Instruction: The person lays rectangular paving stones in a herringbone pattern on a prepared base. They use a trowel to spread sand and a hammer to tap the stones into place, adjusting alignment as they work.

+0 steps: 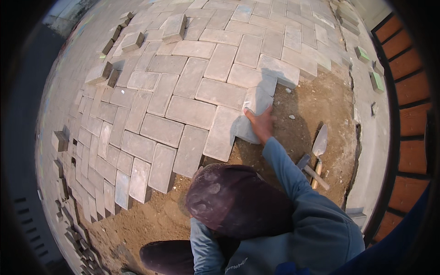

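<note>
Many grey rectangular concrete pavers (191, 112) laid herringbone; brown sandy strip (321, 101) left unpaved. Grey oblong block (257, 97) at laid edge grasped by half-spread right hand (262, 123); left hand (197, 172) mostly hidden, grip cannot be told.

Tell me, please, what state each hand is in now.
Left hand: mostly hidden behind the knee; cannot tell.
Right hand: closed on a grey paving block.
</note>
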Motion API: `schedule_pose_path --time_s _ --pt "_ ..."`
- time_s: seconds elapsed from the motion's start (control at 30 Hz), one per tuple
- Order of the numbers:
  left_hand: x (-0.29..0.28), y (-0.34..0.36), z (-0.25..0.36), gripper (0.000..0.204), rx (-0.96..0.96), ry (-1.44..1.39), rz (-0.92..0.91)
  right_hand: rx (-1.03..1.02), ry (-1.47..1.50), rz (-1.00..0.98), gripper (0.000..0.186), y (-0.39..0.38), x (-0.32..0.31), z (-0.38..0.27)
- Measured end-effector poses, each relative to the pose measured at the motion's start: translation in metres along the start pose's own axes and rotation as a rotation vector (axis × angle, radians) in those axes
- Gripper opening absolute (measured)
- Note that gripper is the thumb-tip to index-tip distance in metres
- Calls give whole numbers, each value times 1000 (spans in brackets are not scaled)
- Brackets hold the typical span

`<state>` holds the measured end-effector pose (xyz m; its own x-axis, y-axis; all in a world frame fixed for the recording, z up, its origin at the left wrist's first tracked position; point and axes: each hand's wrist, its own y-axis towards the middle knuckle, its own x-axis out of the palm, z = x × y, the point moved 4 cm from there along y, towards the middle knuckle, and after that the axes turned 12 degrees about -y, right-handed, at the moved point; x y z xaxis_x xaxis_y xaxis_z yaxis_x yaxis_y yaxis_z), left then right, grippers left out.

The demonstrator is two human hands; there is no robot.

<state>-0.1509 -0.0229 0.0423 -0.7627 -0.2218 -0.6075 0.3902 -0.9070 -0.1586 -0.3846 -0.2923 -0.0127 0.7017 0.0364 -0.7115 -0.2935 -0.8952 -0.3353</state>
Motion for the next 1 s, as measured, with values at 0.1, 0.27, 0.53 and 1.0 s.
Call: schedule_pose_path --time_s 0.1,0.27,0.53,1.0 --pt "16 -2 -2 56 23 27 -37 36 -85 30 116 7 -10 20" --pt "18 -1 0 58 50 68 -56 -30 -14 114 114 8 -4 32" --pt "37 10 4 61 189 134 -89 -30 -391 68 105 -4 -2 8" --pt "173 90 57 78 582 206 -75 -530 -281 -11 55 11 -62 49"
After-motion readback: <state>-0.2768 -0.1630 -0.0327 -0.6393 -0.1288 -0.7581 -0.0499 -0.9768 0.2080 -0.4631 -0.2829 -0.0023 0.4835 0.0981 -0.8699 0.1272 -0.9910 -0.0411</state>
